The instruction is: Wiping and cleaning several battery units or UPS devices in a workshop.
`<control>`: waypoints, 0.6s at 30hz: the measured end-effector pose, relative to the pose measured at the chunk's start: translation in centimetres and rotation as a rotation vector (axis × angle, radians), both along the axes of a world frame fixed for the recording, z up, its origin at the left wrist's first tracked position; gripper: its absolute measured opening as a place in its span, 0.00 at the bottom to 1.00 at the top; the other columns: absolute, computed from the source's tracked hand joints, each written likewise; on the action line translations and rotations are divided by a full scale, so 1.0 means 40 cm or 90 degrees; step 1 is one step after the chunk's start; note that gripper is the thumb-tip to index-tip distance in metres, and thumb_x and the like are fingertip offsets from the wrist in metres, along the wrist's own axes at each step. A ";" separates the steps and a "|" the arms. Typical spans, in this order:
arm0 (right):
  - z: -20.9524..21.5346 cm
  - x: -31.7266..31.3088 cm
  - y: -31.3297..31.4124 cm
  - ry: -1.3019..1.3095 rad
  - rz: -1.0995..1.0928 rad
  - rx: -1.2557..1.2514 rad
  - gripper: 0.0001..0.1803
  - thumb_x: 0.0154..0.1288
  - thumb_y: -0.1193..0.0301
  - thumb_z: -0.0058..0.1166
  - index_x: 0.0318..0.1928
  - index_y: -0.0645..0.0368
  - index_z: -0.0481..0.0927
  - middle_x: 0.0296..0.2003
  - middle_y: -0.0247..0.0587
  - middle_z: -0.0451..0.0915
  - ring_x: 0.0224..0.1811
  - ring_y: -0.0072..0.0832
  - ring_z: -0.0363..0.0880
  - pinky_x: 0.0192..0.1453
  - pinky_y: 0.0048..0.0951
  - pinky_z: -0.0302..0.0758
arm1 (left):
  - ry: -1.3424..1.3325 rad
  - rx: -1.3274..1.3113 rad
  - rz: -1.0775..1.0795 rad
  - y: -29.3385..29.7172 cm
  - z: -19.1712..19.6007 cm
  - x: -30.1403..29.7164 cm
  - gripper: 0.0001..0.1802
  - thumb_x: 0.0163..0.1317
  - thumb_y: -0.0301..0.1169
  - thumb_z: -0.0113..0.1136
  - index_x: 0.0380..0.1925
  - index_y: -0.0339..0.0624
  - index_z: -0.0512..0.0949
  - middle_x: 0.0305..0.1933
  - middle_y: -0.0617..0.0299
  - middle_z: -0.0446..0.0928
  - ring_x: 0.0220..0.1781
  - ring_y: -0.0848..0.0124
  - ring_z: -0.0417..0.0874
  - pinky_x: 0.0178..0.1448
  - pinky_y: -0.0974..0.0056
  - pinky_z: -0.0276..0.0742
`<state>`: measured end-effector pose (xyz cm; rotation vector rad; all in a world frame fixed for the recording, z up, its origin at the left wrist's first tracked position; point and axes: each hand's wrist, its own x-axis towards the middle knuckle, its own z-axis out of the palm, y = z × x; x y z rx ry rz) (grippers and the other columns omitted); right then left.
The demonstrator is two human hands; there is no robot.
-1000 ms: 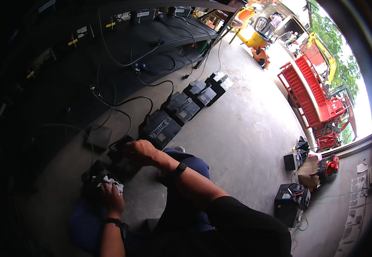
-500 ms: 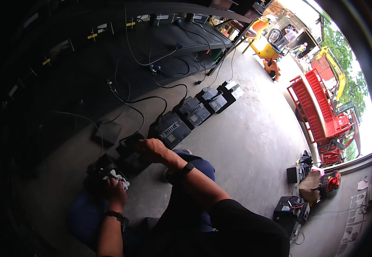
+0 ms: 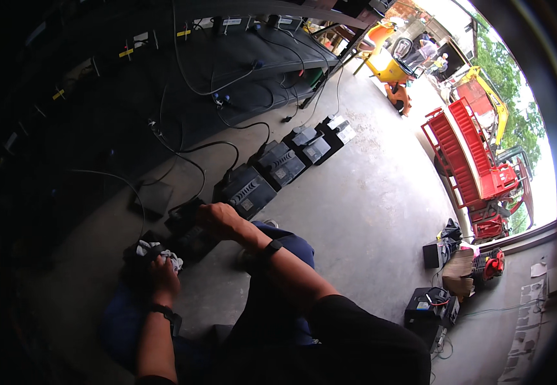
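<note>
My left hand [image 3: 165, 277] is closed on a crumpled white-and-dark cloth [image 3: 174, 259], low at the left beside a dark box whose outline is lost in shadow. My right hand [image 3: 219, 221] is curled shut over a black box [image 3: 196, 244]; what its fingers hold, if anything, is hidden. Beyond it a row of black battery-like cases runs away toward the upper right. The nearest case [image 3: 245, 191] and the one behind it [image 3: 282, 164] have chevron marks on top. Smaller grey-topped units [image 3: 317, 149] stand at the far end.
A dark shelf rack [image 3: 252, 83] with hanging cables rises at the left. A dark flat block [image 3: 152, 197] lies on the concrete floor [image 3: 355, 218]. At the right are a black case [image 3: 429, 307], cardboard [image 3: 458, 268] and a red cargo vehicle [image 3: 471, 154]. People [image 3: 427, 52] stand outside.
The whole view has shifted slightly, so everything sits a little further left and up. My right hand keeps its place over the box; my left hand still grips the cloth.
</note>
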<state>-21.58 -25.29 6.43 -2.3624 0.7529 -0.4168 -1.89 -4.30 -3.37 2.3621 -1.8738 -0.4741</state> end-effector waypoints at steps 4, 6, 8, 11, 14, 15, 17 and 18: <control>-0.052 -0.017 -0.023 0.019 0.013 -0.007 0.09 0.63 0.66 0.56 0.39 0.57 0.79 0.31 0.47 0.80 0.34 0.50 0.81 0.34 0.44 0.75 | 0.035 0.002 -0.005 0.015 0.039 -0.019 0.18 0.54 0.28 0.65 0.44 0.34 0.78 0.56 0.43 0.70 0.61 0.45 0.69 0.65 0.45 0.65; -0.034 0.000 -0.003 0.019 0.010 0.006 0.09 0.62 0.67 0.57 0.39 0.57 0.79 0.31 0.47 0.81 0.34 0.49 0.81 0.35 0.44 0.76 | -0.032 -0.056 -0.002 0.071 0.035 -0.017 0.18 0.53 0.27 0.65 0.44 0.33 0.78 0.55 0.44 0.71 0.62 0.45 0.68 0.65 0.45 0.65; -0.027 0.002 0.006 0.022 -0.002 0.015 0.08 0.62 0.67 0.57 0.39 0.57 0.79 0.32 0.47 0.81 0.34 0.49 0.81 0.35 0.43 0.76 | -0.025 -0.058 0.015 0.091 0.018 -0.016 0.20 0.52 0.28 0.67 0.45 0.33 0.78 0.55 0.44 0.70 0.62 0.45 0.67 0.66 0.45 0.65; -0.025 -0.008 0.011 -0.024 0.008 0.018 0.08 0.61 0.68 0.56 0.39 0.57 0.79 0.31 0.46 0.80 0.34 0.49 0.81 0.35 0.43 0.76 | -0.033 -0.076 0.026 0.088 0.011 -0.024 0.25 0.52 0.30 0.68 0.50 0.32 0.76 0.57 0.44 0.70 0.63 0.44 0.67 0.66 0.45 0.64; 0.000 -0.003 0.017 -0.015 0.015 0.010 0.08 0.61 0.68 0.56 0.39 0.57 0.78 0.30 0.47 0.80 0.34 0.49 0.81 0.35 0.43 0.76 | -0.083 -0.124 0.015 0.070 -0.006 -0.006 0.29 0.54 0.31 0.67 0.57 0.32 0.72 0.59 0.44 0.69 0.63 0.45 0.67 0.66 0.46 0.65; 0.009 0.000 0.014 -0.005 0.016 0.012 0.08 0.60 0.68 0.56 0.39 0.57 0.78 0.30 0.47 0.80 0.34 0.50 0.80 0.35 0.43 0.75 | -0.024 -0.079 0.040 0.049 -0.012 0.007 0.30 0.56 0.31 0.67 0.58 0.31 0.71 0.60 0.44 0.69 0.63 0.45 0.68 0.66 0.47 0.65; 0.010 -0.005 0.004 0.011 0.014 0.015 0.08 0.60 0.68 0.56 0.38 0.57 0.78 0.30 0.47 0.80 0.34 0.50 0.80 0.35 0.43 0.75 | 0.049 -0.050 0.056 0.008 -0.001 0.020 0.31 0.59 0.30 0.64 0.61 0.30 0.68 0.61 0.43 0.68 0.61 0.47 0.70 0.66 0.49 0.65; 0.007 0.000 0.000 0.043 0.006 0.010 0.08 0.60 0.68 0.57 0.38 0.57 0.78 0.29 0.47 0.80 0.34 0.50 0.80 0.35 0.43 0.75 | 0.062 -0.037 0.065 -0.006 0.004 0.028 0.31 0.59 0.30 0.63 0.62 0.30 0.68 0.62 0.43 0.68 0.62 0.46 0.70 0.67 0.49 0.65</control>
